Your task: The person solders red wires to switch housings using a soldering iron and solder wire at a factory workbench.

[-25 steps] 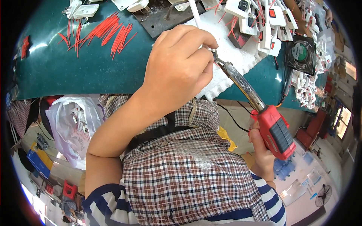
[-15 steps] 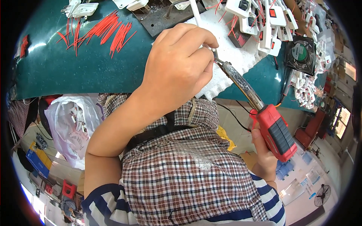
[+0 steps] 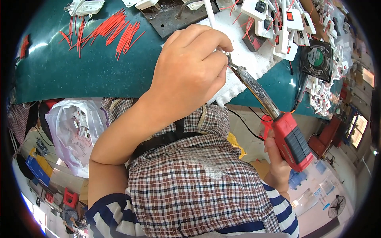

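Note:
My left hand is closed over the white pad, fingers curled and pressed together. What they pinch is mostly hidden; a small dark and metallic bit peeks out past the fingertips. A slim white rod or cable runs down from the top edge behind the knuckles. My right hand is wrapped round the red and black handle of a soldering iron. Its metal barrel slants up to the left, and the tip meets the small piece beside my left fingertips.
Red cut wires lie on the green tabletop to the left. A dark metal plate sits behind my left hand. White housings with red switches crowd the far right, near a small black fan. A plastic bag hangs below the table.
Hardly anything differs: the soldering iron and my left fingertips have shifted very slightly right, with the tip still at the small piece. Both grips stay the same.

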The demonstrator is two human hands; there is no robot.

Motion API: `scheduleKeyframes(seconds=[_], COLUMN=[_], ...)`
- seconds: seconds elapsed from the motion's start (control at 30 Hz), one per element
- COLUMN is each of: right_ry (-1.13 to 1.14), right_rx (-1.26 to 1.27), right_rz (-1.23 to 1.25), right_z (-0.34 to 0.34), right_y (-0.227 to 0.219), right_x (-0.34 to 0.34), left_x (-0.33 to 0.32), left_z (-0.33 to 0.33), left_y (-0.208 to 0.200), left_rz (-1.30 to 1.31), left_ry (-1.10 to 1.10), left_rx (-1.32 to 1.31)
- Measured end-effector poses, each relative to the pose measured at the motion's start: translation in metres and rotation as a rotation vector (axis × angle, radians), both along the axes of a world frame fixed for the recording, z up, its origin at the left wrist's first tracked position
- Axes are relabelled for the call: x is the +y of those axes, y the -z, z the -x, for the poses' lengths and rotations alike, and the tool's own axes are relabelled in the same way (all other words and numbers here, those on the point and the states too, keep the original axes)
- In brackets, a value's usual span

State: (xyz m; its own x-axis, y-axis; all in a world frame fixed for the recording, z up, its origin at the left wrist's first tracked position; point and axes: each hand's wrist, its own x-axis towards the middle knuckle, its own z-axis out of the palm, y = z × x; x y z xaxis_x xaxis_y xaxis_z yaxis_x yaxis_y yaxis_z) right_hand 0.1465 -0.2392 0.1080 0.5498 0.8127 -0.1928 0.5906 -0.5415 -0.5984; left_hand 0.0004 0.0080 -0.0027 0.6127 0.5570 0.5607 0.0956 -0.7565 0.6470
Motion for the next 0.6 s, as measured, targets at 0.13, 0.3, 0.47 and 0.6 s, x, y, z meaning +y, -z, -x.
scheduleKeyframes(seconds=[0.13, 0.3, 0.47, 0.6], right_ry=[-0.011, -0.265, 0.023, 0.109], right_rx=[-0.015, -0.163, 0.08, 0.14], right_rz=[-0.001, -0.126, -0.162, -0.214], right_z=[-0.001, -0.012, 0.0, 0.004], right_y=[0.0, 0.0, 0.002, 0.004], right_x=[0.0, -0.009, -0.003, -0.001], left_x=[0.0, 0.001, 0.001, 0.001], left_z=[0.0, 0.0, 0.0, -0.001], left_y=[0.001, 0.0, 0.0, 0.0], left_rz=[0.002, 0.001, 0.006, -0.005], left_ry=[-0.007, -0.007, 0.001, -0.004], left_rx=[0.001, -0.013, -0.006, -0.011])
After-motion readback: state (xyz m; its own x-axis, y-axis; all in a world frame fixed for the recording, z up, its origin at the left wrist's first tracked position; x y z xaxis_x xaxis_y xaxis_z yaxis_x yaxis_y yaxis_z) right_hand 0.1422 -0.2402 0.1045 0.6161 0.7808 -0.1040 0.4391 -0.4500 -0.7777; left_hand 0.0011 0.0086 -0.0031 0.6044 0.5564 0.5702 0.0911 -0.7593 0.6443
